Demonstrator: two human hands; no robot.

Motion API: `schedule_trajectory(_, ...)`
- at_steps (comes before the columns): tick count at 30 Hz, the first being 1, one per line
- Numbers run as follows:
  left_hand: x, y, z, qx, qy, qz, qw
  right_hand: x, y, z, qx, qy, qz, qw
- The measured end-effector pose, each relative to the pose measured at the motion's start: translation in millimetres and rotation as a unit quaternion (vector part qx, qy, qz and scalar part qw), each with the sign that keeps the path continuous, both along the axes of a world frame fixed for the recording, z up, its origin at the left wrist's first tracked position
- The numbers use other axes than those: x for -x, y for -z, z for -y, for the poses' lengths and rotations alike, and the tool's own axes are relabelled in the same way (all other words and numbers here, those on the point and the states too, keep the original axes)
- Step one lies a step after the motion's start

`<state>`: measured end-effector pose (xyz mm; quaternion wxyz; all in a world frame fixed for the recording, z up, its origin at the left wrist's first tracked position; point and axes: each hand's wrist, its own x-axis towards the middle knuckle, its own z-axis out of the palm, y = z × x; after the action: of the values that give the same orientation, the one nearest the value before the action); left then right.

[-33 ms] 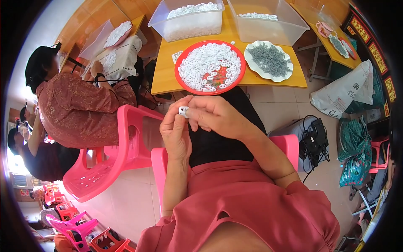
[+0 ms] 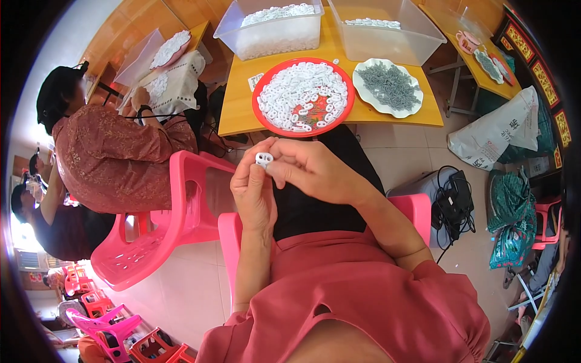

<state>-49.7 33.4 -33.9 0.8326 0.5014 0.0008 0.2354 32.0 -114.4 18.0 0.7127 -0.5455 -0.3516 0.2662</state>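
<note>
Above my lap, my left hand [image 2: 249, 184] pinches a small white plastic piece [image 2: 264, 159] with holes in it between thumb and fingers. My right hand [image 2: 318, 172] is closed beside it, its thumb at the lower right of the piece. Whether anything sits inside the right fingers is hidden. Just beyond my hands, a red round tray [image 2: 348, 104] carries many similar white pieces [image 2: 296, 85]. To its right, a white scalloped plate [image 2: 404, 111] bears a heap of small grey parts [image 2: 386, 86].
Two clear plastic bins [image 2: 278, 42] [image 2: 390, 48] with white pieces stand at the back of the yellow table [image 2: 239, 109]. A co-worker [image 2: 115, 151] sits at left near a pink chair [image 2: 175, 224]. Bags [image 2: 499, 130] and black cables [image 2: 454, 206] lie at right.
My right thumb has slipped a little down and away from the white piece, which now shows more of its face. The left hand keeps its grip.
</note>
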Motion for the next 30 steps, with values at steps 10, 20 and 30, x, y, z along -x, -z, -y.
schedule_trajectory(10,5,-6,19,0.081,0.045,0.06,0.994,12,16,-14,0.004,0.266,0.464,0.845)
schedule_trajectory(20,3,-4,33,0.095,-0.004,0.014,0.995,7,34,-18,0.039,0.288,0.52,0.803)
schedule_trajectory(30,-1,-5,28,0.114,-0.043,-0.022,0.992,9,28,-21,0.012,0.218,0.319,0.922)
